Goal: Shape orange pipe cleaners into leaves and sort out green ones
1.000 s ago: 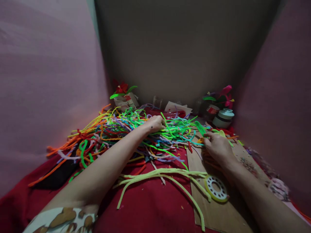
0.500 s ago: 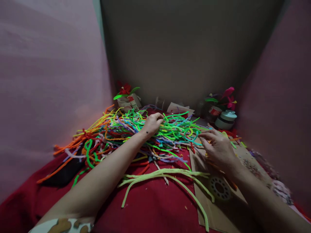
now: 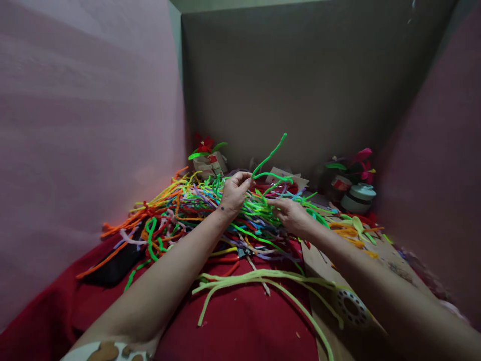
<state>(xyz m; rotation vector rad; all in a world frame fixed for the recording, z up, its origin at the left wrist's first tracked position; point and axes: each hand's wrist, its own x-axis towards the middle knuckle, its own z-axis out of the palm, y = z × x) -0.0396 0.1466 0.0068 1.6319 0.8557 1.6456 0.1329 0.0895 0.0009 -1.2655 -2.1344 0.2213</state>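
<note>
A tangled heap of many-coloured pipe cleaners [image 3: 203, 205] spreads across the red cloth. Over the heap, my left hand [image 3: 235, 194] is closed in a pinch on bright green pipe cleaners [image 3: 272, 154]; one rises up to the right and another bends out sideways. My right hand [image 3: 291, 213] is just right of it and lower, its thumb and forefinger closed at a green pipe cleaner in the heap; its other fingers are curled. Nearer me, a loose bunch of pale yellow-green pipe cleaners [image 3: 259, 275] lies across the cloth and the cardboard.
Cardboard [image 3: 319, 321] lies at right with a white ring with holes [image 3: 352, 307] on it. Behind stand a lidded jar [image 3: 358, 198], a pink flower [image 3: 364, 163] and a red flower [image 3: 205, 145]. A black item [image 3: 112, 265] lies at left. Walls enclose both sides and the back.
My left hand now holds green pipe cleaners raised above the heap. My right hand has moved left from above the cardboard to the heap, close to my left hand. The view has shifted slightly.
</note>
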